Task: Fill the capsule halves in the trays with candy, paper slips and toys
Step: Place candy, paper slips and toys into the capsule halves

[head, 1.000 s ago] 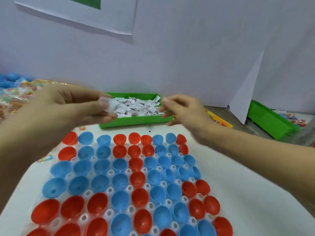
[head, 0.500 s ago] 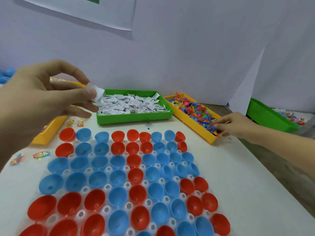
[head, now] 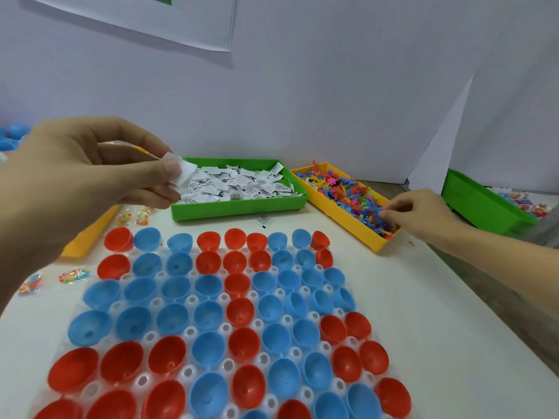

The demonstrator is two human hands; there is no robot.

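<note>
The left hand is pinching a wad of paper slips above the table's far left corner. The right hand is reaching its curled fingertips into the toys in the yellow tray at the far right edge, much as half a second ago; whether it holds one is unclear.

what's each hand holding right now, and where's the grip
The left hand pinches paper slips by one end. The right hand reaches into the toys; whether it grips one cannot be told.

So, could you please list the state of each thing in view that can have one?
Left hand: raised, pinches paper slips.
Right hand: fingertips in the toys.
Capsule halves: open side up, empty.
Green tray: full of slips.
Yellow tray: holds toys.
Candy packets: loose on table.
</note>
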